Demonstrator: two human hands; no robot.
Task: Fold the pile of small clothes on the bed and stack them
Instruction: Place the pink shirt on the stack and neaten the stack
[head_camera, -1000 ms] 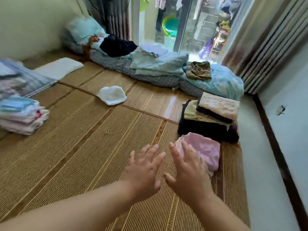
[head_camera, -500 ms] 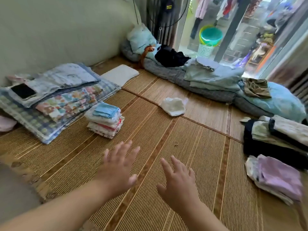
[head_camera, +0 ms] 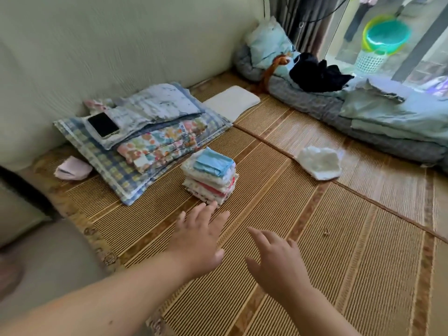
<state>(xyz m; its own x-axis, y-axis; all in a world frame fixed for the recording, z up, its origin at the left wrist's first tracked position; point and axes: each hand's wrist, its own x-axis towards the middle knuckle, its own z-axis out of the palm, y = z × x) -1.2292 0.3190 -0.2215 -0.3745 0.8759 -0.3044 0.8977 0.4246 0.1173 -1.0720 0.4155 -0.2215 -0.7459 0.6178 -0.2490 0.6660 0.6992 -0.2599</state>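
A neat stack of small folded clothes (head_camera: 210, 177), with a light blue piece on top, stands on the woven bamboo mat (head_camera: 339, 251). My left hand (head_camera: 198, 236) stretches over the mat with straight fingers, its fingertips just short of the stack's near corner. My right hand (head_camera: 274, 259) hovers beside it to the right, fingers spread, holding nothing. A loose white cloth (head_camera: 320, 165) lies on the mat farther right. A small pink cloth (head_camera: 71, 169) lies at the left by the pillows.
Patterned flat pillows (head_camera: 145, 139) with a phone (head_camera: 103, 124) on top lie against the wall behind the stack. A white pad (head_camera: 231, 102) sits beyond them. Rolled bedding with dark and green clothes (head_camera: 351, 105) lines the far side by the glass door.
My view has swung left, away from the dark and pink folded piles on the right. Both hands have moved left toward the small stack, which now lies just ahead of my left fingertips.
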